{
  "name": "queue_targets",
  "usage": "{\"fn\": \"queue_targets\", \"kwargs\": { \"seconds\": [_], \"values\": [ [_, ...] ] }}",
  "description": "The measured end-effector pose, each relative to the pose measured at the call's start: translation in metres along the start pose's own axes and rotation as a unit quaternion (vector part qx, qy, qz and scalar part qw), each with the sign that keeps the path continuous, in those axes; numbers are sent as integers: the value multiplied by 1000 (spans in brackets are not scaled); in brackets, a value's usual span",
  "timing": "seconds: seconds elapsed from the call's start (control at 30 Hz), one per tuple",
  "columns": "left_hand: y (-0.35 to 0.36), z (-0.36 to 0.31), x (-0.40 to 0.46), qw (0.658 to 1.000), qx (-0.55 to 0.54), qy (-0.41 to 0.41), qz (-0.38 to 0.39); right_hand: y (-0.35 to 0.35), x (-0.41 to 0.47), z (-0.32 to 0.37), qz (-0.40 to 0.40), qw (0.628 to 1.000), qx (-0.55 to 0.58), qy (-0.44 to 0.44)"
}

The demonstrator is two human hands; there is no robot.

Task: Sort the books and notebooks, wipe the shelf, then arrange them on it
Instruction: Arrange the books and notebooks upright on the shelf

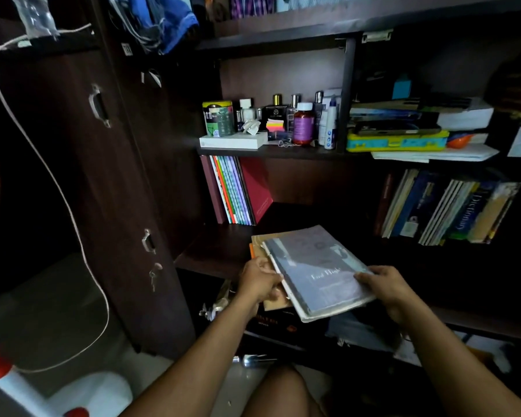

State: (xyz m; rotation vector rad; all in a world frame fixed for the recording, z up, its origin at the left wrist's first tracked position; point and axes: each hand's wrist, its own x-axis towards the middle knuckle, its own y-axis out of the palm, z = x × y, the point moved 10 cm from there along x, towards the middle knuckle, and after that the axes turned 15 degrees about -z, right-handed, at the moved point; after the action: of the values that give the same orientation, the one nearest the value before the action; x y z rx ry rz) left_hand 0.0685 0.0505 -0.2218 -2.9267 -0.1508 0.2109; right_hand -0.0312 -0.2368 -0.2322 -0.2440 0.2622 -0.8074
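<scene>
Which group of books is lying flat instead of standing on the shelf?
The stack held by both hands, grey book on top. The colourful notebooks at far left and the dictionary group at right stand upright or lean.

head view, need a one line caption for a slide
Both hands, left and right, hold a stack of books topped by a grey book at the edge of a dark shelf.

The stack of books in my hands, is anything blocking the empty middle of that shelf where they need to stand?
Nothing visible does. The stack of books, held by the left hand and right hand, sits before the bare shelf, between the upright notebooks and the leaning books.
</scene>
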Motion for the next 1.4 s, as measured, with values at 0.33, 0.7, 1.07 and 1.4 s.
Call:
{"fn": "queue_targets", "kwargs": {
  "seconds": [0.33,0.7,1.07,1.4],
  "values": [
    [16,-16,-5,994,106,39,9,-2,16,-23,24,998,43,36],
    [-1,-1,26,978,189,64,-57,33,-12,9,67,983,-118,-121],
    [34,-27,0,997,-73,-6,0,31,-11,4,55,987,-83,-130],
    [8,-109,0,962,-118,243,37,26,-20,99,-12,961,77,-266]
  ]
}}
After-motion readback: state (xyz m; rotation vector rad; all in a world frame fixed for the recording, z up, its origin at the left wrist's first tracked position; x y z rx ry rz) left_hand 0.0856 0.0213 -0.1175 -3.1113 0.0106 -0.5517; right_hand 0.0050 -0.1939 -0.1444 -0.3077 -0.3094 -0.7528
